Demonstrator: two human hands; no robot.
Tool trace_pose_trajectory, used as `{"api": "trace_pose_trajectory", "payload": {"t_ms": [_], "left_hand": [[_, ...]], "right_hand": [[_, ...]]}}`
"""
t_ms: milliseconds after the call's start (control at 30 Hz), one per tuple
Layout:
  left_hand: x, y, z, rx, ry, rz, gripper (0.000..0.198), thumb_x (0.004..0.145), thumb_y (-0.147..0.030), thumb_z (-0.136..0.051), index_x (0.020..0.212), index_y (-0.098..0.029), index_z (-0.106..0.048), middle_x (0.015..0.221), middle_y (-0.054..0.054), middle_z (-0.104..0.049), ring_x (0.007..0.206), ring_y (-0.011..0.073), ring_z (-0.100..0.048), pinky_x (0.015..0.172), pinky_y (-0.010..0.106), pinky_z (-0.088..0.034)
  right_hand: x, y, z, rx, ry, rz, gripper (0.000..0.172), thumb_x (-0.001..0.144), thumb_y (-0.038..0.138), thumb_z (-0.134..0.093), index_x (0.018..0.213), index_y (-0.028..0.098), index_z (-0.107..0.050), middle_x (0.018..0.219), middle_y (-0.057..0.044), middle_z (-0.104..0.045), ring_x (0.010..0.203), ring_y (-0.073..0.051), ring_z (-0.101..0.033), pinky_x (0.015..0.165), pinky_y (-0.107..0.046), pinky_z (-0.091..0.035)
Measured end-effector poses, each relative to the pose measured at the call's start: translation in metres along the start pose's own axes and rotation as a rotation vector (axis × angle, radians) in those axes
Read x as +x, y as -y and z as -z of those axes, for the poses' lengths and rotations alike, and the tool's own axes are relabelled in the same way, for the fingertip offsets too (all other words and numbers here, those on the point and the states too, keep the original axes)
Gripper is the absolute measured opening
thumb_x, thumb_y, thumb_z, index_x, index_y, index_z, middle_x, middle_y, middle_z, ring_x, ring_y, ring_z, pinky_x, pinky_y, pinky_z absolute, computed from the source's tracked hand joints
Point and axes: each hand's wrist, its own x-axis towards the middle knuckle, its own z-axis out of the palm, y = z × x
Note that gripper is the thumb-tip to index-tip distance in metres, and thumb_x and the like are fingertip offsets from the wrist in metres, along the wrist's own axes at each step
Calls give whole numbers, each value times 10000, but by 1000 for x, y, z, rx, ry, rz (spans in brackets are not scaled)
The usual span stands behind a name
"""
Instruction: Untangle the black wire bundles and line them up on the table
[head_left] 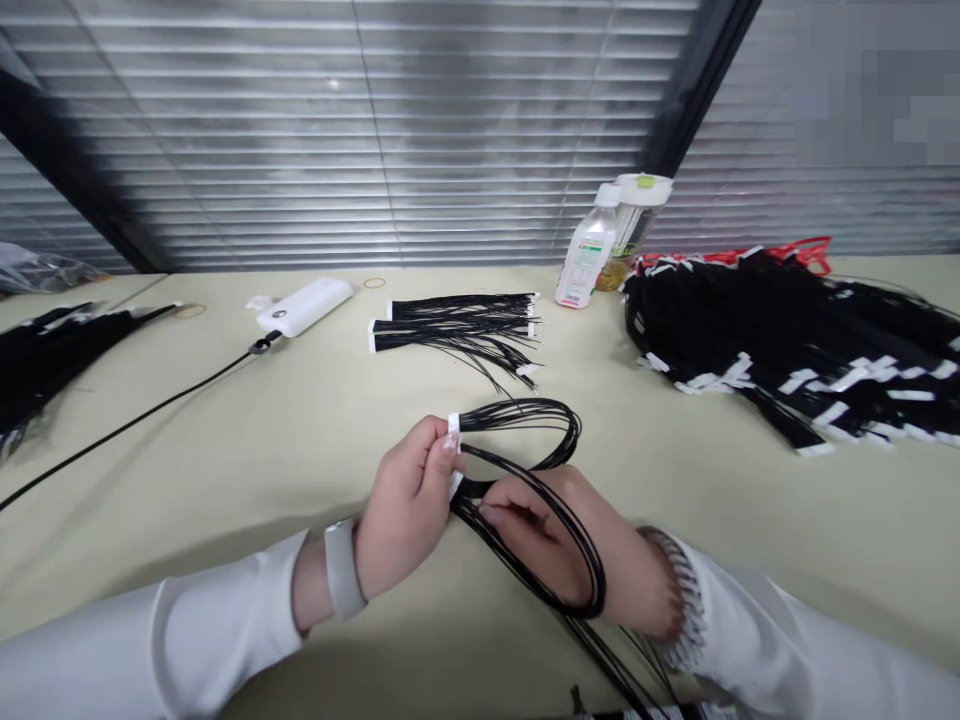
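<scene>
My left hand [409,500] is closed on white plug connectors at the end of a black wire harness [559,425]. The harness wires bend in loops to the right, and one loop passes over the back of my right hand [555,530]. My right hand is closed with thumb and forefinger pinched at the wires just right of the connectors; its other fingers are curled and partly hidden. Loose wire ends run down toward the table's near edge. Beyond my hands, several short black wire bundles [457,325] with white connectors lie side by side.
A large pile of black harnesses [757,320] with white connectors lies at right. A bottle [589,250] and a lidded cup [637,215] stand at the back. At left are a white device [311,305] with a black cable [142,415] and more black wires [60,360].
</scene>
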Motion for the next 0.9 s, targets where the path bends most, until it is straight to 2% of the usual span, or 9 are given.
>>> {"api": "trace_pose_trajectory", "payload": {"t_ms": [267, 433, 500, 600, 667, 700, 767, 833, 900], "left_hand": [[2, -3, -1, 25, 27, 25, 283, 926, -287, -337, 669, -193, -411, 579, -50, -436, 535, 104, -390, 514, 214, -318], [7, -4, -1, 51, -14, 81, 303, 925, -296, -347, 648, -192, -409, 577, -47, -414, 544, 109, -381, 520, 223, -312], [8, -3, -2, 46, -23, 97, 299, 926, -294, -347, 654, -191, -417, 587, -44, -422, 548, 111, -381, 524, 226, -312], [9, -2, -2, 36, -25, 103, 294, 927, -295, -347, 667, -189, -435, 598, -42, -433, 550, 111, -385, 528, 227, -314], [9, -2, -2, 26, -21, 109, 299, 927, -308, -348, 669, -189, -440, 596, -42, -434, 547, 110, -387, 529, 227, -318], [8, -2, -2, 21, -16, 114, 303, 928, -317, -348, 670, -189, -442, 594, -42, -434, 545, 110, -388, 529, 226, -319], [8, -1, -1, 12, -3, 121, 311, 927, -337, -349, 669, -190, -443, 590, -42, -431, 541, 111, -387, 527, 227, -321], [7, -1, -1, 2, 14, 126, 316, 925, -352, -350, 670, -190, -443, 589, -41, -429, 543, 112, -388, 531, 228, -325], [7, 0, -1, -10, 32, 126, 317, 923, -359, -350, 669, -191, -439, 591, -41, -428, 546, 113, -390, 536, 229, -329]], "right_hand": [[0, -4, -2, -217, -53, 19, 139, 772, 95, -467, 677, 184, -516, 587, 59, -510, 516, -72, -424, 516, -196, -317], [-2, -10, 18, -532, -42, -22, 197, 826, 137, -467, 649, 174, -546, 689, -6, -567, 587, -112, -495, 558, -236, -363], [-2, -12, 31, -690, -123, -74, 196, 821, 132, -489, 655, 171, -585, 697, -36, -589, 631, -152, -532, 559, -262, -374], [-4, -15, 46, -831, -371, -111, 133, 811, 185, -543, 744, 178, -657, 594, -32, -590, 565, -183, -544, 514, -294, -370], [-6, -15, 52, -712, -510, -71, 113, 802, 212, -575, 841, 183, -677, 587, -17, -616, 515, -161, -546, 503, -290, -396], [-6, -14, 53, -589, -556, -33, 129, 799, 206, -583, 886, 186, -676, 644, -20, -650, 539, -151, -568, 527, -286, -428], [-6, -12, 54, -272, -615, 34, 176, 798, 177, -588, 956, 192, -663, 877, -45, -696, 726, -155, -630, 655, -281, -494], [-4, -10, 53, 43, -688, 46, 189, 806, 178, -592, 979, 213, -661, 1071, -51, -664, 933, -169, -620, 797, -295, -503], [-3, -11, 52, 330, -781, 34, 128, 831, 217, -584, 924, 239, -668, 1066, -32, -662, 930, -159, -624, 820, -305, -509]]}}
